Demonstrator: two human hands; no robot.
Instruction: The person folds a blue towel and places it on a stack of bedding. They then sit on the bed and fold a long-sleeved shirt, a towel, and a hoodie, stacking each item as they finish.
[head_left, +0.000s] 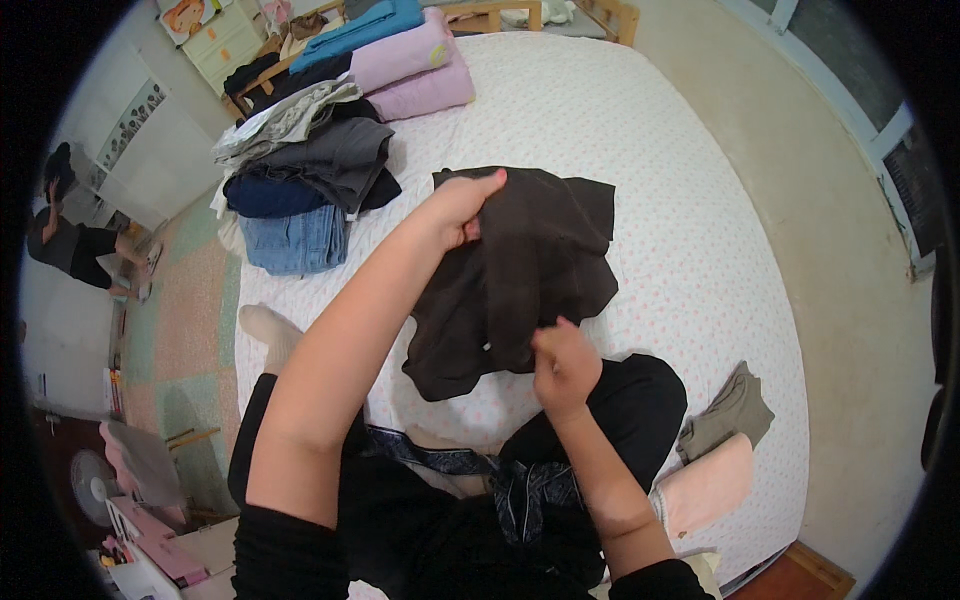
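A dark brown garment (517, 277) lies partly folded on the bed, in front of my crossed legs. My left hand (469, 206) grips its upper left part, thumb on top and fingers beneath the cloth. At the garment's lower edge is my right hand (568, 367), curled, with its fingertips against the cloth; whether they pinch it is hard to tell. Up and to the left stands a pile of folded clothes, with blue jeans (296, 240), a navy garment (274, 196), a dark grey garment (330, 161) and a light grey garment (289, 116).
Rolled pink bedding (420, 75) and a blue folded cloth (360, 34) lie at the bed's far end. Near my right knee are an olive garment (731, 412) and a peach cloth (709, 484). Another person (75, 240) stands at the far left. A fan (90, 480) is at lower left.
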